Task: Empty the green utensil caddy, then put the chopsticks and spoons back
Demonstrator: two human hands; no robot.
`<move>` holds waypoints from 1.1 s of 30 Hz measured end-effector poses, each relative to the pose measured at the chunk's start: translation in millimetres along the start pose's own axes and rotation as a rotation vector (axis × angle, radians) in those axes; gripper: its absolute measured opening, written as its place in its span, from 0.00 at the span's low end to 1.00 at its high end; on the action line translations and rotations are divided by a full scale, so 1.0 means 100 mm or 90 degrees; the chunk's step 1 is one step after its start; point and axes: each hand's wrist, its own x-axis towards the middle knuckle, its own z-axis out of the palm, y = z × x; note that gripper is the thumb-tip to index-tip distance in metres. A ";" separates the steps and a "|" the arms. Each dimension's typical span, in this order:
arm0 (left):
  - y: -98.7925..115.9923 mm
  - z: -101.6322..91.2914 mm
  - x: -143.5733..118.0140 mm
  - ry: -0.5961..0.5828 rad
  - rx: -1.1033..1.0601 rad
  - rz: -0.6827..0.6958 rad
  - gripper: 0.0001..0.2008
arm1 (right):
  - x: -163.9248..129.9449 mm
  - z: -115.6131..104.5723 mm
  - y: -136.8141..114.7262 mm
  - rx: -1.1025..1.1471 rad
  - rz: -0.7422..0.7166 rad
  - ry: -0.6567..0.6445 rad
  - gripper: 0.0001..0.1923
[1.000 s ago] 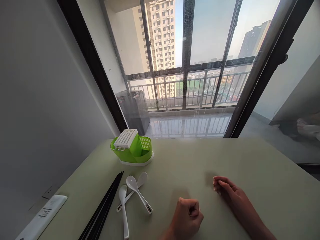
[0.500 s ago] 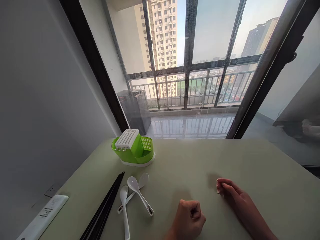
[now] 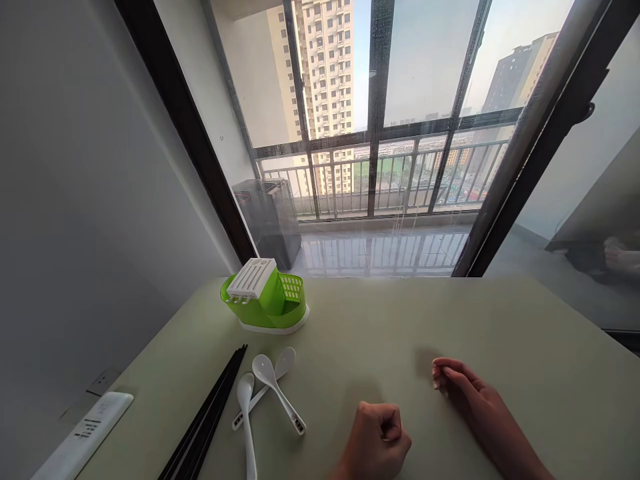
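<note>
Green plastic caddy [image 3: 273, 298] with white slotted top and open basket section [image 3: 291, 308], far left on the pale surface [image 3: 390, 333]. Nearer, left of the left hand [image 3: 377, 439], three overlapping white spoons [image 3: 263, 369] beside black chopsticks [image 3: 217, 408]. Dark print on spoon handles and on a white strip [image 3: 83, 437] at near left, too small to read. Left grip curled into a fist; right hand [image 3: 469, 397] loosely bent, thumb and fingers together. Broad stretch of surface between both hands and far edge [image 3: 380, 278].

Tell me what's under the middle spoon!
Under the middle spoon is another white spoon, lying crosswise on the table. Its bowl peeks out on the right, and its marked handle end on the left. The bit where they cross is covered.
</note>
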 end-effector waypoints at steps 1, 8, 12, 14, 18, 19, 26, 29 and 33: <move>0.00 0.00 0.00 -0.001 0.001 -0.001 0.16 | 0.00 0.00 0.00 0.015 0.011 -0.014 0.21; 0.04 0.00 -0.01 -0.004 -0.008 -0.008 0.16 | 0.03 -0.05 0.05 0.036 0.044 -0.043 0.21; 0.01 0.01 -0.01 -0.007 -0.017 0.005 0.16 | 0.02 -0.04 0.03 0.023 0.032 -0.040 0.21; 0.00 0.01 0.00 -0.008 -0.021 0.009 0.16 | 0.01 -0.03 0.01 0.025 0.030 -0.044 0.21; 0.00 0.01 -0.01 -0.008 -0.022 0.007 0.16 | 0.00 -0.01 -0.02 0.037 0.038 -0.041 0.21; 0.00 0.01 -0.01 -0.008 -0.020 0.007 0.16 | 0.00 -0.01 -0.02 0.037 0.040 -0.040 0.21; 0.00 0.00 -0.01 -0.006 -0.007 0.011 0.16 | 0.02 -0.05 0.04 0.048 0.045 -0.057 0.20; 0.00 0.00 0.00 -0.007 -0.005 0.010 0.16 | 0.02 -0.06 0.05 0.053 0.047 -0.060 0.19; 0.00 0.01 0.00 -0.009 -0.004 0.005 0.16 | 0.03 -0.05 0.06 0.054 0.048 -0.061 0.19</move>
